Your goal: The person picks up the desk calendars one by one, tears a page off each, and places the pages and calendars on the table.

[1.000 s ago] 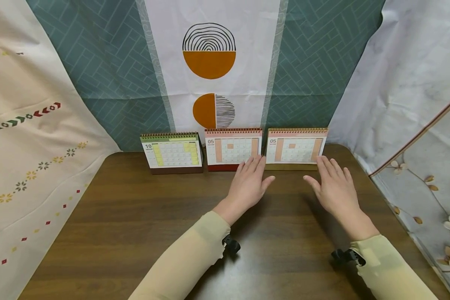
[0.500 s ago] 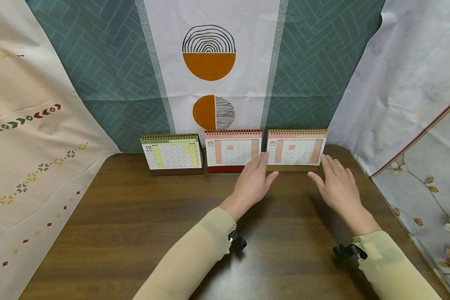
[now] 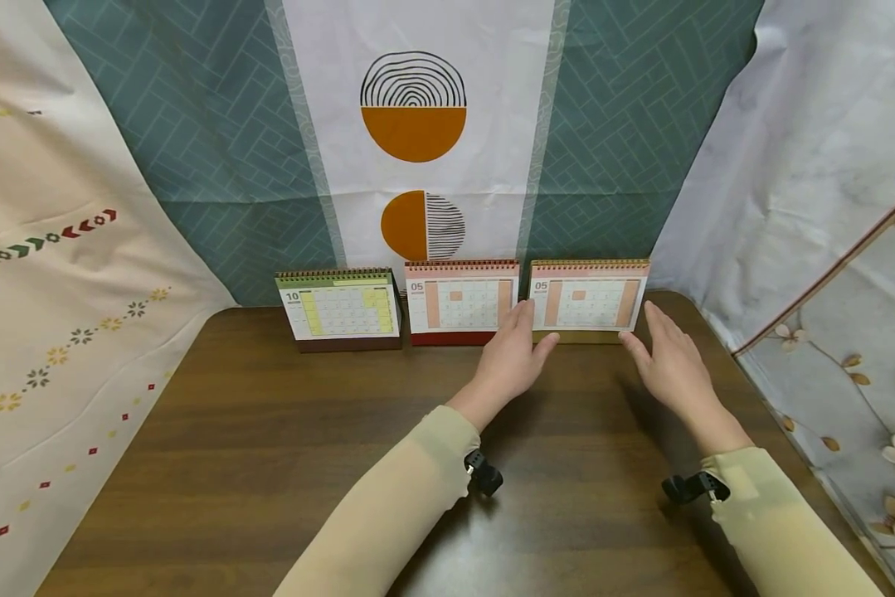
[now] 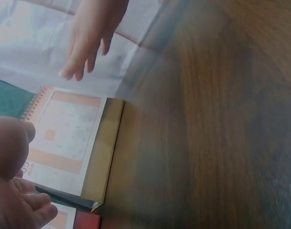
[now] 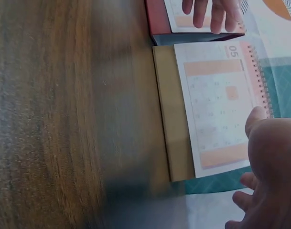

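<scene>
Three desk calendars stand in a row at the back of the table. The right one point(image 3: 589, 307), marked 05, has a tan base; the middle one point(image 3: 462, 308), also 05, has a red base. My left hand point(image 3: 508, 352) is at the gap between these two, its fingers straight and overlapping their near corners in the head view. My right hand point(image 3: 673, 365) is just off the right calendar's right edge, fingers extended. The right wrist view shows the tan-based calendar point(image 5: 217, 105) between both hands. Neither hand grips anything; contact with the calendars cannot be told.
A green-topped calendar point(image 3: 346, 313) marked 10 stands at the left of the row. Behind hangs a patterned cloth point(image 3: 245, 149); further cloths border the left and right sides. The brown wooden table point(image 3: 268, 439) stretches in front of the calendars.
The left hand has moved right, from in front of the middle calendar to the gap beside it. The right hand has shifted slightly right, off the right calendar's corner. The calendars stay put.
</scene>
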`<state>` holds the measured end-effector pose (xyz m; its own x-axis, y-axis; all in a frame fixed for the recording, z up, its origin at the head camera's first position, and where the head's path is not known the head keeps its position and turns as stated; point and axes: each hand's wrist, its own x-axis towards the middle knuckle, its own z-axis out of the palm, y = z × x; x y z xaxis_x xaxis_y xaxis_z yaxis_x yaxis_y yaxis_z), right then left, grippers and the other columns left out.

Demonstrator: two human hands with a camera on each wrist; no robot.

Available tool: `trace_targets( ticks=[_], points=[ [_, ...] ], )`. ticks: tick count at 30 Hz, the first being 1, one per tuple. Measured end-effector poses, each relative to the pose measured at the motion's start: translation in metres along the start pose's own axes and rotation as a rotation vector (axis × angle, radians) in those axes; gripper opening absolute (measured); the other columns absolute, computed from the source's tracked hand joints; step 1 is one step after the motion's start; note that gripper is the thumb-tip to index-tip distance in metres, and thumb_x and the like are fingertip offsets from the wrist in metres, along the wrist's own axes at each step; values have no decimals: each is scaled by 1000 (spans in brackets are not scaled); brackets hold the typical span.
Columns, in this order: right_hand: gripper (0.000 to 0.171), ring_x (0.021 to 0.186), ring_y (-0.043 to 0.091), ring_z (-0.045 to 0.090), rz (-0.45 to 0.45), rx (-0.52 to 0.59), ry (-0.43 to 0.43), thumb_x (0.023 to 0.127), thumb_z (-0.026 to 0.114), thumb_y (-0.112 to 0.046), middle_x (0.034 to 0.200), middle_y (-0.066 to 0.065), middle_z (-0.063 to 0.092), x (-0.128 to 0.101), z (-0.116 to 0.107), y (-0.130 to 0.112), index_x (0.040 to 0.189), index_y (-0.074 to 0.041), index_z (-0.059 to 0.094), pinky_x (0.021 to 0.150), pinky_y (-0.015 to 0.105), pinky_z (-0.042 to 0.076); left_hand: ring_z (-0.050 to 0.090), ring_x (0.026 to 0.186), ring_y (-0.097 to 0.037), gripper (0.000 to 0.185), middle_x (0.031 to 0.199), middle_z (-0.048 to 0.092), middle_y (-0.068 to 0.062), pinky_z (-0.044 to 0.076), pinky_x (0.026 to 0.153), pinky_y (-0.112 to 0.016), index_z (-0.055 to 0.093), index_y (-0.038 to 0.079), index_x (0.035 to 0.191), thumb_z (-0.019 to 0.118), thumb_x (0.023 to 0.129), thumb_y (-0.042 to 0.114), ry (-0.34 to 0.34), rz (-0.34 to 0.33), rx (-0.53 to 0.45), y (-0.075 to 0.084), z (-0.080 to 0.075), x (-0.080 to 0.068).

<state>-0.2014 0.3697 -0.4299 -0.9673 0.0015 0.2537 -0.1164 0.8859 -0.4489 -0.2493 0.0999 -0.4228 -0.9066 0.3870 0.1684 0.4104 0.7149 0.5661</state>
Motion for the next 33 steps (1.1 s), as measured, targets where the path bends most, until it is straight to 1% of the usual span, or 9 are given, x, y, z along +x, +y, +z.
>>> trace_targets(
  ticks=[5,12,19,26,29,33],
  points=[
    [83,156,62,23,38,65,-6,120,44,-46,171,42,20,5,2,9,170,13,13,124,73,21,39,160,-25,80,178,33,-14,40,124,-43,25,6,175,56,115,48,-7,-31,-46,4,5,4],
    [87,158,63,15,112,125,-72,120,39,-51,173,43,11,13,5,16,171,9,3,123,76,17,40,159,-26,82,178,32,-14,40,123,-43,19,5,176,56,116,47,-18,-78,-94,5,11,10],
    [90,158,64,14,129,144,-89,119,37,-54,173,44,9,21,8,14,171,9,0,122,77,18,40,159,-28,82,177,33,-17,39,125,-44,16,2,175,55,117,44,-23,-99,-144,2,12,14],
    [92,158,64,11,143,169,-110,118,36,-56,173,44,6,27,10,14,171,9,-3,123,76,16,43,157,-30,79,176,35,-20,42,122,-46,16,0,175,54,118,40,-12,-111,-149,2,14,18],
    [93,158,64,10,156,180,-127,118,34,-58,174,43,3,29,11,14,171,7,-5,122,77,16,42,158,-29,79,176,35,-19,41,123,-45,17,0,175,54,118,41,-13,-117,-151,3,14,20],
    [94,157,65,12,166,190,-132,117,34,-60,174,43,4,32,11,14,172,5,-7,120,79,18,41,159,-28,79,177,33,-18,40,124,-45,17,1,175,53,118,43,-19,-127,-144,5,14,21]
  ],
)
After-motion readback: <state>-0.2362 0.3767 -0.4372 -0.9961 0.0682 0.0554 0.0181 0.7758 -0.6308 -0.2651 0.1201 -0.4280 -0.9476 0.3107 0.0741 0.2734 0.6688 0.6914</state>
